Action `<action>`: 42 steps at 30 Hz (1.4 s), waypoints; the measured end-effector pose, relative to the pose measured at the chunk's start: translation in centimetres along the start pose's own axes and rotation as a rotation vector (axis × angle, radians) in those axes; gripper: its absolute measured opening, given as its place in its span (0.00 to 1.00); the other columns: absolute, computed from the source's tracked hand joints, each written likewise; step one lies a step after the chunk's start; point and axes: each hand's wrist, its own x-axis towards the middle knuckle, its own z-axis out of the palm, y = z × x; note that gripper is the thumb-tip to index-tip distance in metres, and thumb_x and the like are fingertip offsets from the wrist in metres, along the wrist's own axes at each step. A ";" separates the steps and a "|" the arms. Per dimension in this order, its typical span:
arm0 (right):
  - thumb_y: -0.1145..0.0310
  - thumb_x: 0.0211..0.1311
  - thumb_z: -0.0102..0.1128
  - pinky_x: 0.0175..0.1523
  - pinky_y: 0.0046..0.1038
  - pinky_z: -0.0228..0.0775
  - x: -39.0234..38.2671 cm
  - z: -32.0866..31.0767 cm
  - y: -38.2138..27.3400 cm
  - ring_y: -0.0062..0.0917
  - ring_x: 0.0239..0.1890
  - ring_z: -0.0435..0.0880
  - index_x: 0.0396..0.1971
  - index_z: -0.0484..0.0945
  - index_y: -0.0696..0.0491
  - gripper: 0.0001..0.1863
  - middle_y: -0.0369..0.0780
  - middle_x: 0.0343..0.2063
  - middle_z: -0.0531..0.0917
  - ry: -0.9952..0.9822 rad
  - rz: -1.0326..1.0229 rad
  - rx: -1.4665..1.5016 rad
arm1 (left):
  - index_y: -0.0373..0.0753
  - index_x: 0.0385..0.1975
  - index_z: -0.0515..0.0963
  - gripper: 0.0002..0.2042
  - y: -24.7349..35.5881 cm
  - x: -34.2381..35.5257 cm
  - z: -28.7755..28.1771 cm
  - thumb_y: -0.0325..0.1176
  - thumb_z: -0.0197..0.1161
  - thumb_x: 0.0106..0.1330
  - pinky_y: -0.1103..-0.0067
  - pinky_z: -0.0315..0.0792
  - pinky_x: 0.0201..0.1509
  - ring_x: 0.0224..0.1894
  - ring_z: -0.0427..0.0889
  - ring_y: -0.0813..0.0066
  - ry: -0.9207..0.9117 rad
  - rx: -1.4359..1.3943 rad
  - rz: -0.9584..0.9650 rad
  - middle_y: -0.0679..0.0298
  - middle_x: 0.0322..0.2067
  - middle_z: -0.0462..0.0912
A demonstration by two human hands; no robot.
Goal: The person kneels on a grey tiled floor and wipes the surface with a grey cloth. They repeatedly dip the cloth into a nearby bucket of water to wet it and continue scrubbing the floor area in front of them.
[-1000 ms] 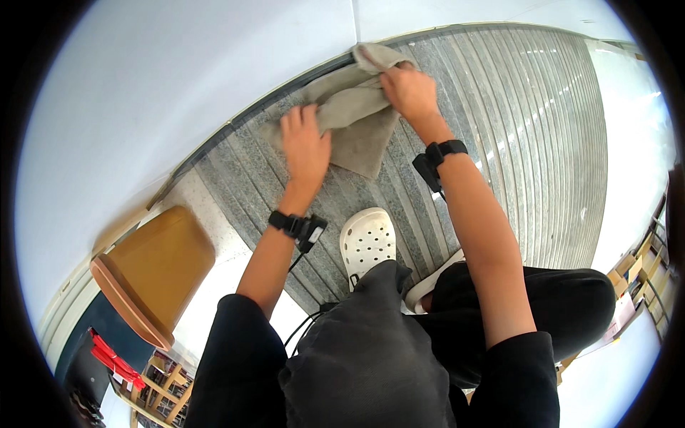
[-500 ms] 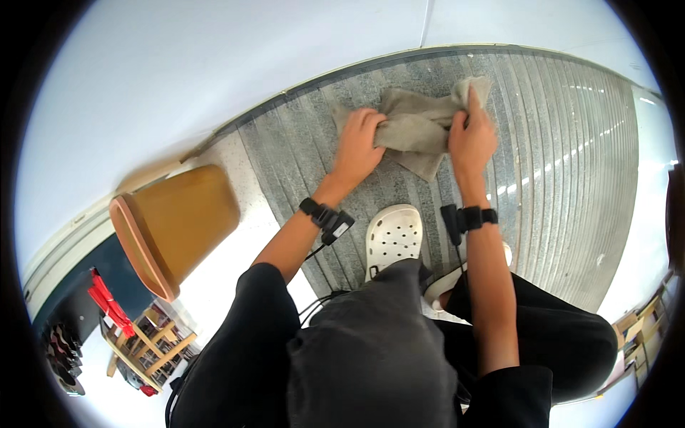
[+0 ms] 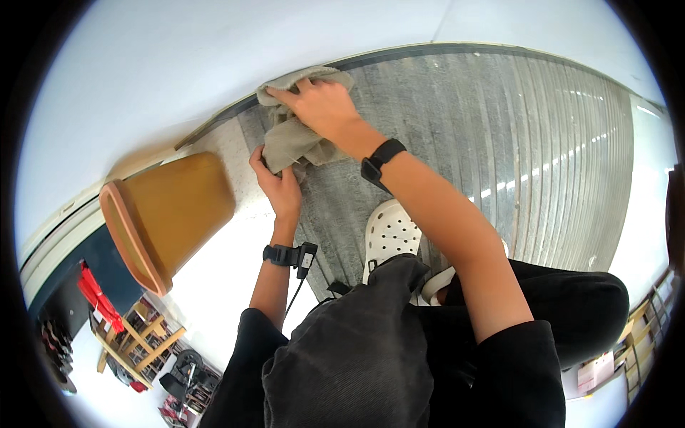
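Cloth: one (image 3: 287, 145), bunched on your ribbed floor (image 3: 457, 121) beside the wall (image 3: 214, 64)
Left hand (image 3: 280, 189): half-curled, pinching the cloth's near edge
Right hand (image 3: 321, 107): fingers spread on the cloth; you cannot tell if gripping
Clogs: two (image 3: 391, 228), white
Bin: one (image 3: 182, 214)

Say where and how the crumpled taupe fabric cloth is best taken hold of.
Probably pinch the crumpled taupe fabric cloth by its bulging near left fold, coming from the near side: it bunches thickly there, where the left hand grips; the right hand covers the far part.
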 end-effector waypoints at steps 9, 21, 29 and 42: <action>0.69 0.59 0.56 0.32 0.38 0.77 -8.2 -7.8 13.0 0.38 0.30 0.85 0.58 0.75 0.35 0.25 0.45 0.28 0.83 -0.167 0.617 -0.236 | 0.38 0.58 0.68 0.27 5.6 0.4 10.3 0.34 0.67 0.57 0.62 0.56 0.61 0.64 0.63 0.55 -0.357 0.435 0.444 0.55 0.61 0.67; 0.64 0.59 0.58 0.39 0.45 0.73 -15.9 -11.9 11.3 0.44 0.32 0.84 0.57 0.75 0.51 0.24 0.48 0.28 0.84 0.332 1.290 -0.055 | 0.38 0.49 0.73 0.24 9.9 -2.7 11.2 0.33 0.71 0.52 0.64 0.71 0.51 0.48 0.78 0.49 -0.818 0.100 0.431 0.53 0.46 0.80; 0.64 0.54 0.61 0.66 0.48 0.54 -8.7 -4.6 0.7 0.40 0.59 0.68 0.52 0.78 0.53 0.24 0.45 0.53 0.72 -0.056 0.763 -0.070 | 0.41 0.56 0.72 0.27 4.8 1.1 -2.0 0.34 0.69 0.55 0.58 0.58 0.65 0.64 0.63 0.51 -0.144 0.708 0.552 0.53 0.58 0.70; 0.75 0.46 0.61 0.48 0.42 0.71 -12.5 -4.5 4.4 0.42 0.47 0.76 0.36 0.77 0.58 0.14 0.45 0.42 0.74 0.133 0.765 0.075 | 0.32 0.65 0.62 0.34 2.1 -0.5 4.9 0.34 0.67 0.59 0.57 0.54 0.69 0.66 0.60 0.42 -0.396 0.539 0.477 0.41 0.64 0.61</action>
